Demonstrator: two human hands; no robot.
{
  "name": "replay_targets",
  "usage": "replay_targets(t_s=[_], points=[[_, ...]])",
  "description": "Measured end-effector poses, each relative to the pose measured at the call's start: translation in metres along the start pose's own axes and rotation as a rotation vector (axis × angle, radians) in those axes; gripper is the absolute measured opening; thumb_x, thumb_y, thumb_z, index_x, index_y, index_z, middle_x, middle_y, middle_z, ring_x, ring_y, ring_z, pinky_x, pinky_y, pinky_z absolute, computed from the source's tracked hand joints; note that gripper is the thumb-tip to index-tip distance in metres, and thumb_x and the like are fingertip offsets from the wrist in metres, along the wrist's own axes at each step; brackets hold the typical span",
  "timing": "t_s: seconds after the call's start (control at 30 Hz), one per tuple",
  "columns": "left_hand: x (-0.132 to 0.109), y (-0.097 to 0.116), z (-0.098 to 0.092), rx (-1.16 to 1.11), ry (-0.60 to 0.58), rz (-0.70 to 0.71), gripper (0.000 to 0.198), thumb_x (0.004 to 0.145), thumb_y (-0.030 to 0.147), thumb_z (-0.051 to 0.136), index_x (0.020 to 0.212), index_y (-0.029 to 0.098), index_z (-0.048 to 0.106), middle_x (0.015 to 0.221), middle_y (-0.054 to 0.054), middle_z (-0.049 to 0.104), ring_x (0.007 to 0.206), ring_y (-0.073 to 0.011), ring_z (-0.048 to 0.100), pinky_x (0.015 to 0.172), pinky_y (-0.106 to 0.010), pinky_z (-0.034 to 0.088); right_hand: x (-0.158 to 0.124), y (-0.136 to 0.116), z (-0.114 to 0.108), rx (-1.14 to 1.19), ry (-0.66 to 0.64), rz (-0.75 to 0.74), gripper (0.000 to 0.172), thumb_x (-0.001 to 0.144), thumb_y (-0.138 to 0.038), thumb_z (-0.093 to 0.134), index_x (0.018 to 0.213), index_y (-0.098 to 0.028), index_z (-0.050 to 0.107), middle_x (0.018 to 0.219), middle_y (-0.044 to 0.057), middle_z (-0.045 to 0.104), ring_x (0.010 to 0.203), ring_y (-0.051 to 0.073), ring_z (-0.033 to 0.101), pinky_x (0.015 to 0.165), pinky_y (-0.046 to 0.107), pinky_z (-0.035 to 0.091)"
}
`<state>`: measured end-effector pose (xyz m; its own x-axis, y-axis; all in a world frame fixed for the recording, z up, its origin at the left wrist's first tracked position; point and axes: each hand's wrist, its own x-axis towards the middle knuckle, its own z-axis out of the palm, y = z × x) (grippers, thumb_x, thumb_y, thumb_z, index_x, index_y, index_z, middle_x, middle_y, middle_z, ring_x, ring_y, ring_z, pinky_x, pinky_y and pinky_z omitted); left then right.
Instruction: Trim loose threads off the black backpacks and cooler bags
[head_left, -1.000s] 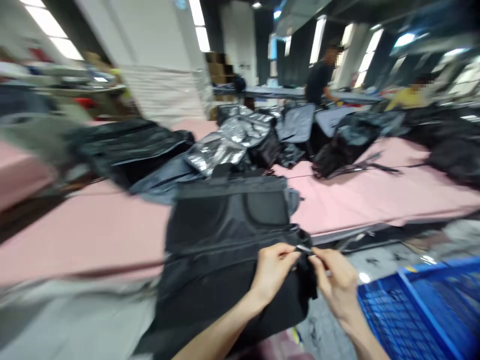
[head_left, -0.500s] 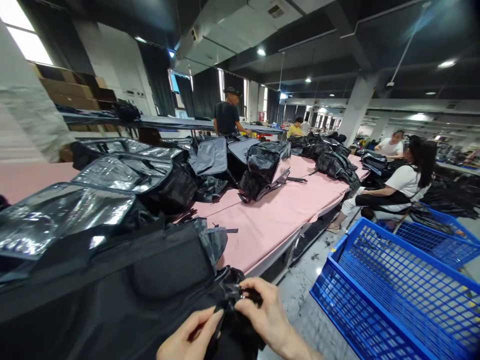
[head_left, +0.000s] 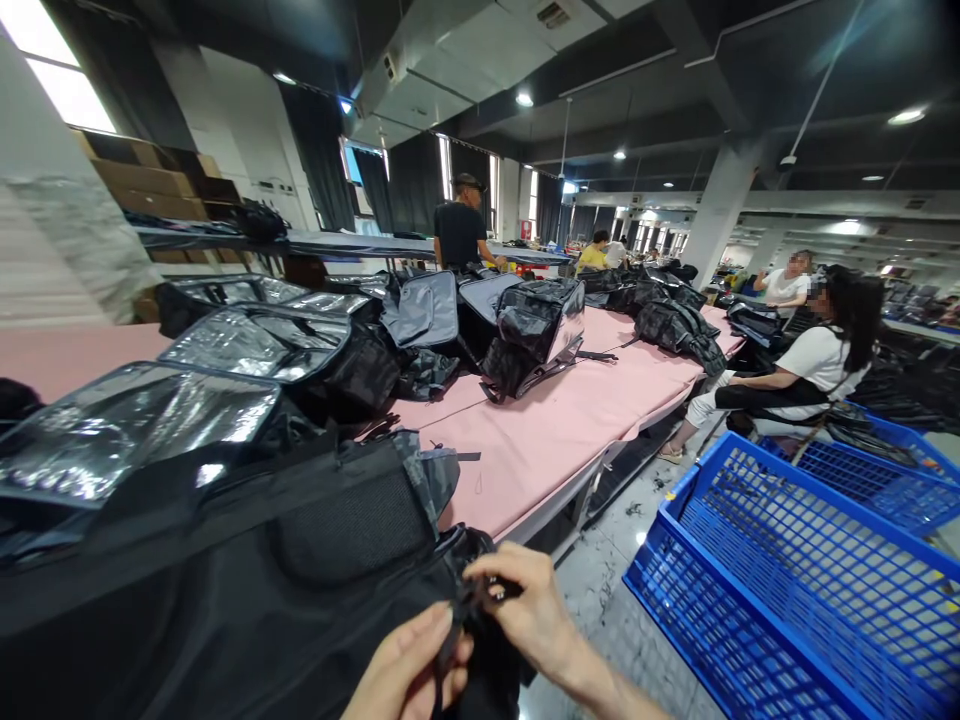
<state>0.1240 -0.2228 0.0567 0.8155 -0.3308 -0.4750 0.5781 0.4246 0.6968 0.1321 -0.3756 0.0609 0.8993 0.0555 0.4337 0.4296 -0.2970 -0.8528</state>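
Note:
A large black bag with a mesh panel lies across the lower left, close to me. At its near right corner my left hand pinches a thin black strap between thumb and fingers. Right beside it, my right hand is closed on a small black buckle-like piece at the strap. Its exact shape is partly hidden by the fingers. Both hands are nearly touching.
Silver-lined open bags and a camouflage bag lie on the pink-covered table. Blue plastic crates stand on the floor at right. A seated person is beyond them; another person stands behind the table.
My left hand has moved slightly right and up, its fingers now curled further around the strap. My right hand has turned a little, fingers folded more over the small black piece.

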Motion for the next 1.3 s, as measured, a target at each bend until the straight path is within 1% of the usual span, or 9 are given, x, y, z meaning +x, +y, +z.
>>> replay_targets(t_s=[0.1,0.23,0.33,0.5,0.67,0.83,1.07,1.23,1.3], points=[[-0.003,0.007,0.005,-0.010,0.162,0.182,0.041,0.049,0.036,0.086,0.077,0.011,0.069,0.068,-0.002,0.063,0.061,-0.0101,0.056,0.058,-0.020,0.048,-0.006,-0.005,-0.007,-0.187,0.088,-0.025,0.028,0.079,-0.024,0.061,0.107,-0.021,0.063,0.094,0.003,0.066,0.080,0.014,0.060,0.073,0.024,0.047],[-0.010,0.005,0.019,-0.010,0.195,0.321,0.041,0.051,0.034,0.083,0.082,0.010,0.072,0.077,-0.005,0.067,0.066,-0.0119,0.058,0.062,-0.022,0.047,-0.015,-0.002,-0.009,-0.369,0.111,-0.207,0.017,0.087,-0.024,0.052,0.100,-0.018,0.063,0.085,0.005,0.065,0.076,0.015,0.060,0.070,0.028,0.047],[-0.008,0.001,0.022,-0.043,0.169,0.341,0.035,0.055,0.032,0.081,0.080,0.010,0.072,0.072,-0.005,0.066,0.062,-0.0106,0.055,0.061,-0.022,0.044,-0.017,0.010,-0.010,-0.381,0.110,-0.268,0.015,0.087,-0.023,0.053,0.097,-0.018,0.064,0.084,0.005,0.067,0.075,0.015,0.061,0.070,0.028,0.047],[-0.005,-0.001,0.018,-0.112,0.183,0.348,0.033,0.053,0.031,0.081,0.076,0.009,0.072,0.069,-0.005,0.065,0.059,-0.0095,0.053,0.061,-0.023,0.040,-0.014,0.024,-0.014,-0.305,0.138,-0.125,0.015,0.086,-0.030,0.056,0.093,-0.020,0.066,0.086,0.003,0.068,0.075,0.015,0.063,0.067,0.026,0.049],[-0.005,-0.004,0.017,-0.065,0.166,0.393,0.029,0.055,0.029,0.079,0.074,0.008,0.072,0.069,-0.005,0.066,0.061,-0.0096,0.051,0.065,-0.024,0.038,-0.017,0.021,-0.012,-0.344,0.050,-0.207,0.017,0.086,-0.031,0.057,0.096,-0.021,0.066,0.090,0.004,0.068,0.078,0.016,0.062,0.070,0.028,0.049],[-0.004,-0.007,0.015,0.008,0.218,0.424,0.020,0.056,0.022,0.075,0.071,0.010,0.073,0.067,-0.003,0.064,0.063,-0.0095,0.049,0.066,-0.024,0.036,-0.019,0.026,-0.012,-0.310,0.023,-0.080,0.021,0.086,-0.037,0.055,0.090,-0.019,0.066,0.086,0.005,0.068,0.076,0.017,0.063,0.067,0.028,0.050],[-0.002,-0.010,0.012,0.192,0.258,0.505,0.013,0.060,0.022,0.070,0.068,0.012,0.073,0.066,-0.001,0.057,0.061,-0.0093,0.046,0.061,-0.023,0.033,-0.018,0.023,-0.016,-0.381,-0.011,-0.270,0.013,0.085,-0.027,0.058,0.094,-0.021,0.066,0.088,0.004,0.068,0.076,0.016,0.062,0.071,0.030,0.048],[0.002,-0.012,0.008,0.215,0.269,0.480,0.014,0.060,0.022,0.070,0.070,0.012,0.074,0.067,-0.002,0.059,0.062,-0.0105,0.047,0.062,-0.024,0.036,-0.023,0.029,-0.022,-0.362,0.012,-0.136,0.018,0.085,-0.034,0.057,0.093,-0.021,0.066,0.091,0.005,0.069,0.079,0.018,0.064,0.068,0.029,0.049],[0.003,-0.012,0.009,0.205,0.257,0.471,0.015,0.060,0.022,0.070,0.071,0.012,0.074,0.068,-0.003,0.060,0.063,-0.0110,0.049,0.063,-0.024,0.036,-0.023,0.031,-0.023,-0.368,-0.010,-0.132,0.019,0.085,-0.035,0.057,0.096,-0.021,0.065,0.094,0.004,0.068,0.082,0.018,0.064,0.071,0.029,0.050]])
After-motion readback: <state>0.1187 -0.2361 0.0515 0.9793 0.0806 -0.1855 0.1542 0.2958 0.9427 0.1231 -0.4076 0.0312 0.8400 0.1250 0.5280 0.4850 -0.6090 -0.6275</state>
